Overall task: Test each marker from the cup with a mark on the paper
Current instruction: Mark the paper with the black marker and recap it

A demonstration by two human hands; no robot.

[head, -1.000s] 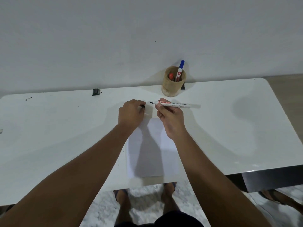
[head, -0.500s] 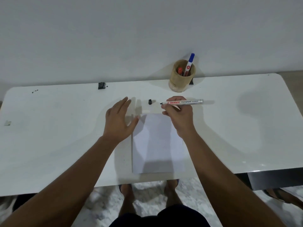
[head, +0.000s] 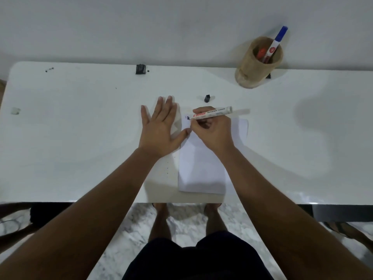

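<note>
A white sheet of paper (head: 201,170) lies on the white table (head: 80,122) in front of me. My right hand (head: 212,130) grips a white permanent marker (head: 214,112), uncapped, with its black tip touching the paper's top left corner beside a small dark mark (head: 188,117). My left hand (head: 161,128) lies flat and spread on the table, its thumb on the paper's left edge. The marker's black cap (head: 207,98) sits loose just beyond the paper. A wooden cup (head: 256,65) at the back right holds a blue-capped marker (head: 276,42) and a red one (head: 261,52).
A small black block (head: 140,69) sits at the table's far edge by the wall, with dark specks (head: 49,69) at the far left. The table's near edge runs just below the paper; my feet stand on marble floor underneath.
My left hand put the black cap down on the table and flattened beside the paper. My right hand lowered the marker tip onto the paper's top corner, where a dark mark shows.
</note>
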